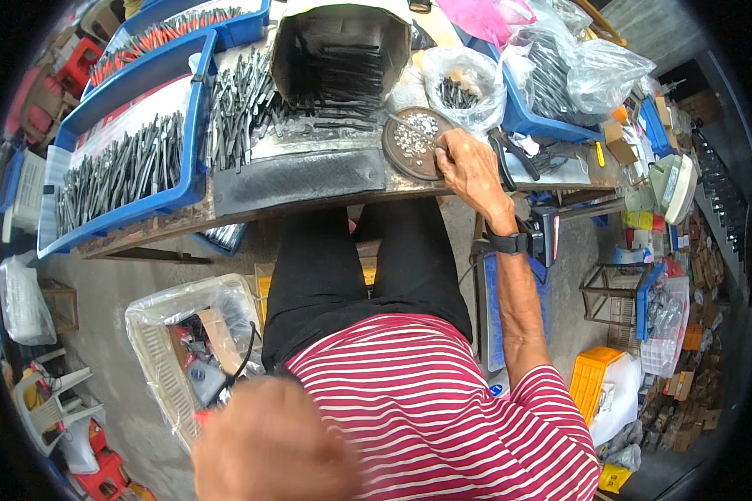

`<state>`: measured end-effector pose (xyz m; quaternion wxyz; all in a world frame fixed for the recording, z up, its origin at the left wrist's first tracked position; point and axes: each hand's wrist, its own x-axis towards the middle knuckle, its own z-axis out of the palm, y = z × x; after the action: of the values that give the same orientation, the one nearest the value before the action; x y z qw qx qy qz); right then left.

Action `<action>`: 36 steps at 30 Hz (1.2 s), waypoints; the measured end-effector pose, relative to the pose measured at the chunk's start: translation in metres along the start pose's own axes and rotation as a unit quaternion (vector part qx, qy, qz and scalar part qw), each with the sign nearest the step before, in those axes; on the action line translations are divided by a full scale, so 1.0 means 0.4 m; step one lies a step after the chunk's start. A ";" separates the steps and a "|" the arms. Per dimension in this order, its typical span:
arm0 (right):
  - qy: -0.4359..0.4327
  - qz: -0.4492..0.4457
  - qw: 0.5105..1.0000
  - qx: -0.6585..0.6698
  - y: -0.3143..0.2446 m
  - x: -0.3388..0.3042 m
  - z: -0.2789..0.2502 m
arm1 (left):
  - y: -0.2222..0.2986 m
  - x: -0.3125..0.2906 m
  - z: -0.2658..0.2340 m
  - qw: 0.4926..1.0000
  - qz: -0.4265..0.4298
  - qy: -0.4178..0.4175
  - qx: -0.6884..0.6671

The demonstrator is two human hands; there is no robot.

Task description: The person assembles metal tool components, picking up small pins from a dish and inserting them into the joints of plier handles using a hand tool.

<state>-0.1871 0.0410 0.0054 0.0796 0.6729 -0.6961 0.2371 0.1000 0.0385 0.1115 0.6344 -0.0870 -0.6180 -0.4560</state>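
The round brown dish [429, 169] of small pale pieces [414, 140] sits on the counter [606, 173], just left of the right hand [474, 171], the nearer of the two. That grip is narrow, apparently pinched on a thin rod [406, 124], whose long axis slants across the dish from upper left down to the fingers. The left hand [276, 442] is blurred, well apart, below the counter edge; its grip cannot be determined. Slender black parts fill a blue tray [194, 167] at left; concrete floor [171, 280] lies below.
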 end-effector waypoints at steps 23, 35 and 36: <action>-0.010 0.208 0.967 0.143 -0.002 -0.013 -0.049 | 0.189 -0.007 0.020 0.910 -0.114 -0.093 -0.389; 0.038 0.183 0.970 0.156 -0.006 -0.022 -0.028 | 0.069 0.035 -0.014 0.884 -0.216 -0.409 0.070; 0.038 0.202 0.968 0.146 0.005 -0.040 -0.041 | -0.008 0.031 -0.003 0.905 -0.176 -0.355 0.156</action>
<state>-0.1913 0.0626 0.0124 -0.0426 0.5131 -0.7721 0.3725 0.0963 0.0301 0.1206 0.2876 -0.0324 -0.8711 -0.3968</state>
